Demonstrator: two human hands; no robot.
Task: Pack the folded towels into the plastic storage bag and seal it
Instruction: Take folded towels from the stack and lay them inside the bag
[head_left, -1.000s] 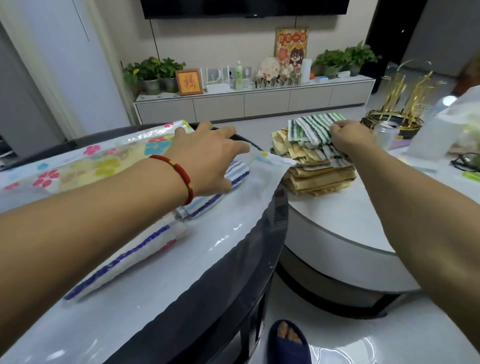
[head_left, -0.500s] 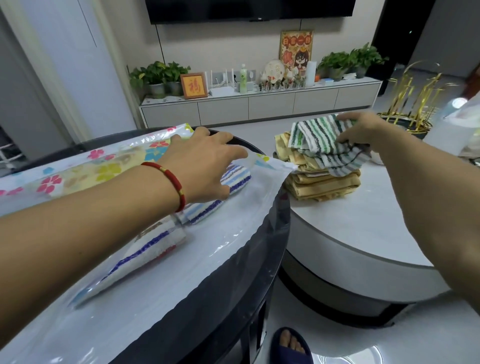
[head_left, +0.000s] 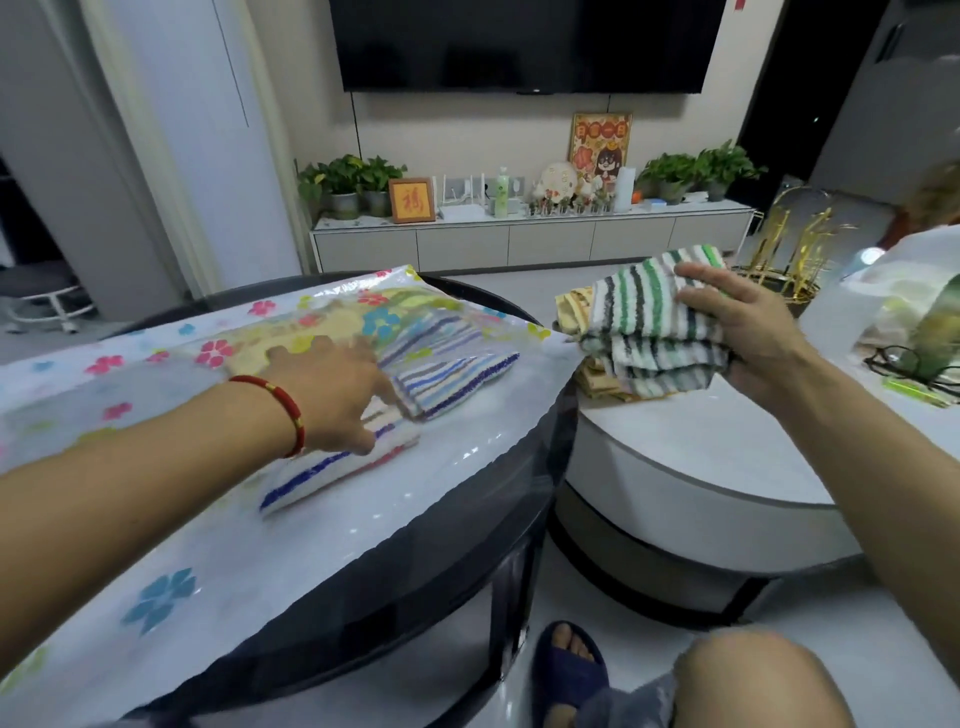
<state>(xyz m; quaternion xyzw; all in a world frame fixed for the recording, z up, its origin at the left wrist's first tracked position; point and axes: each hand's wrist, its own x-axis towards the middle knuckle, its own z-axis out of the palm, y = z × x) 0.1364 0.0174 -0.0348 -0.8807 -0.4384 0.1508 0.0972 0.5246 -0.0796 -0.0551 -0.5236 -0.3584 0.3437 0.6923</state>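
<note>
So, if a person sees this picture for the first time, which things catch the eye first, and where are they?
The flowered plastic storage bag lies across the dark round table, with striped towels already inside, under the left hand. At right, the right hand grips a green striped towel above the yellow towel stack on the white table.

Both arms are bare, with no sleeves in view. The left wrist wears a thin red cord bracelet with small gold beads. Below the table, one foot wears a dark blue open-toed slipper; beside it is a bare knee
</note>
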